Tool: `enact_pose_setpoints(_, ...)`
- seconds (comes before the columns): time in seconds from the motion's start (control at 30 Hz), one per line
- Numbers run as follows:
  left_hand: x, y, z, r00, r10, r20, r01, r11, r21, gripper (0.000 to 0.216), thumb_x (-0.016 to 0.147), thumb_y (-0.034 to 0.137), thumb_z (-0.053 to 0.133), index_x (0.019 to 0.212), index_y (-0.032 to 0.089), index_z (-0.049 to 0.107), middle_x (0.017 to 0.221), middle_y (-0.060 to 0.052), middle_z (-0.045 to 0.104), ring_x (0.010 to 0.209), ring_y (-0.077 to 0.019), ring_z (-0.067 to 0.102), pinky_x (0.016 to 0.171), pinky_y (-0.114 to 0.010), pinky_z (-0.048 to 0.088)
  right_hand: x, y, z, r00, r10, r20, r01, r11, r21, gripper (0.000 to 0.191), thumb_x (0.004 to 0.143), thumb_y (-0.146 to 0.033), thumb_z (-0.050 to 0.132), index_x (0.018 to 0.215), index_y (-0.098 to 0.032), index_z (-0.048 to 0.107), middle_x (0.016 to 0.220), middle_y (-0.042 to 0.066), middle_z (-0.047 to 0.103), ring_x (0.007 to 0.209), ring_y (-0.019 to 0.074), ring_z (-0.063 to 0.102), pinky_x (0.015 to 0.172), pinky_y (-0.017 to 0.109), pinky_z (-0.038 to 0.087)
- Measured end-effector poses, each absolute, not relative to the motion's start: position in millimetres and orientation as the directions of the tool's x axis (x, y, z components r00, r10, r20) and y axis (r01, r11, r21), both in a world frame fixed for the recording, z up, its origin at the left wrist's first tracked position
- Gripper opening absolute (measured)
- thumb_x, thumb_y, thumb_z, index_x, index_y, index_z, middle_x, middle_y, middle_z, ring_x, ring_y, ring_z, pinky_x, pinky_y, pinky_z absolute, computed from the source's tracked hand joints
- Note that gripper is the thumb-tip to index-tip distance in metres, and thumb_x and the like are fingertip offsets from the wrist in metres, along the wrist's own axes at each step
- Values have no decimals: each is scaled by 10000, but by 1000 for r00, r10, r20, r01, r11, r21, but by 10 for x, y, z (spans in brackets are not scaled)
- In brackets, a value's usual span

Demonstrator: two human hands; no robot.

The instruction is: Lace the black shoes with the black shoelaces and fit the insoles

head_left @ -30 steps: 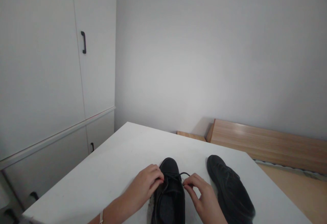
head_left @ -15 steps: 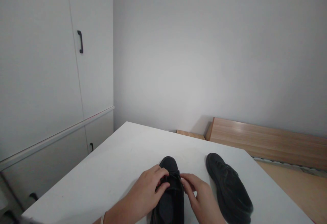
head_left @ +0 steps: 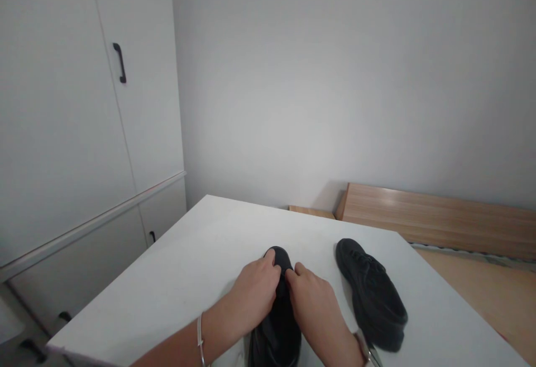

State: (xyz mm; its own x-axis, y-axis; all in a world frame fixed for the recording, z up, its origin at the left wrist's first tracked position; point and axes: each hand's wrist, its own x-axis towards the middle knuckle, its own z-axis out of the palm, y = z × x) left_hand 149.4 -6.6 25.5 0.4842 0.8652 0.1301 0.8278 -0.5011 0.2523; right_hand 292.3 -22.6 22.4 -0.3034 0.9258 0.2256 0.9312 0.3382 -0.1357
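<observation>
A black lace-up shoe (head_left: 276,333) rests on the white table (head_left: 176,277), toe pointing away from me and opening towards me. My left hand (head_left: 259,286) comes over its left side, fingers curled into a pinch at the lacing just behind the toe. Opposite it, my right hand (head_left: 312,294) is closed with fingertips at the same lacing. The lace between the fingers is mostly hidden by the hands. A second black shoe (head_left: 372,294) lies to the right, apart from my right hand, with its laces showing.
White cupboards (head_left: 142,121) with dark handles stand on the left. A grey wall (head_left: 326,76) rises behind the table. Past the table's right edge are a wooden headboard (head_left: 419,210) and a light tan surface (head_left: 481,289).
Both hands have closed, turned knuckles-up and moved slightly forward over the lacing. More of both wrists shows. The camera view has shifted slightly.
</observation>
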Motion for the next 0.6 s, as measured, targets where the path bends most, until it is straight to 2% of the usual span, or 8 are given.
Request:
enact_pose_setpoints(0.1, 1499, -60, 348, 466, 867, 175, 814, -498, 298, 215, 853, 33, 446, 937, 125, 621, 1062, -141, 621, 920, -263, 647, 820, -395, 548, 2927, -206, 257, -302, 908, 292, 904, 370, -214, 264, 870, 23, 448, 902, -160, 636, 959, 134, 676, 872, 300, 681, 683, 380, 524)
enact_pose_setpoints(0.17, 1468, -63, 474, 445, 869, 218, 798, -495, 343, 182, 885, 57, 439, 953, 146, 583, 1024, -94, 611, 871, -209, 637, 784, -322, 540, 2939, -189, 314, -292, 897, 332, 876, 390, -284, 185, 934, -50, 435, 930, -170, 576, 907, 89, 664, 814, 227, 671, 693, 330, 524)
enact_pose_setpoints(0.23, 1402, -72, 644, 404, 856, 322, 721, -515, 463, 137, 891, 77, 452, 922, 171, 546, 966, -45, 591, 799, -158, 615, 726, -260, 519, 2967, -180, 417, -266, 882, 388, 817, 420, -396, 158, 996, -138, 382, 944, -190, 522, 844, 43, 644, 734, 165, 649, 658, 270, 512)
enact_pose_setpoints(0.3, 1311, -86, 828, 307, 825, 475, 565, -560, 606, 103, 892, 105, 463, 881, 185, 527, 901, -13, 570, 756, -136, 591, 698, -240, 496, 3010, -183, 556, -199, 852, 484, 666, 480, -571, 155, 1020, -227, 364, 946, -209, 499, 800, 14, 621, 688, 143, 626, 620, 248, 494)
enact_pose_setpoints(0.37, 1227, -100, 984, 187, 791, 582, 402, -602, 690, 81, 904, 158, 478, 858, 186, 539, 862, -6, 564, 749, -138, 587, 699, -248, 487, 3055, -193, 702, -86, 815, 573, 439, 547, -713, 150, 1012, -307, 409, 948, -218, 511, 748, -6, 598, 659, 144, 604, 611, 259, 481)
enact_pose_setpoints(0.47, 1176, -123, 1100, 134, 793, 594, 276, -606, 746, 91, 914, 230, 521, 871, 178, 581, 865, -12, 586, 747, -143, 630, 700, -255, 500, 3083, -206, 847, 14, 792, 611, 225, 593, -774, 145, 976, -347, 505, 939, -217, 558, 716, -16, 592, 641, 145, 581, 635, 281, 478)
enact_pose_setpoints(0.53, 1207, -144, 1099, 151, 811, 566, 210, -586, 783, 89, 906, 237, 552, 873, 172, 602, 871, -13, 607, 750, -146, 668, 706, -252, 514, 3055, -210, 870, 1, 795, 606, 167, 598, -784, 132, 957, -337, 545, 931, -215, 587, 765, -2, 615, 654, 146, 578, 644, 289, 478)
enact_pose_setpoints(0.6, 1272, -169, 1065, 184, 825, 535, 147, -561, 815, 81, 899, 230, 574, 870, 167, 615, 863, -14, 634, 772, -152, 691, 730, -248, 523, 2999, -213, 849, -26, 777, 629, 159, 625, -765, 109, 948, -314, 563, 924, -217, 605, 870, 25, 628, 765, 165, 597, 717, 307, 487)
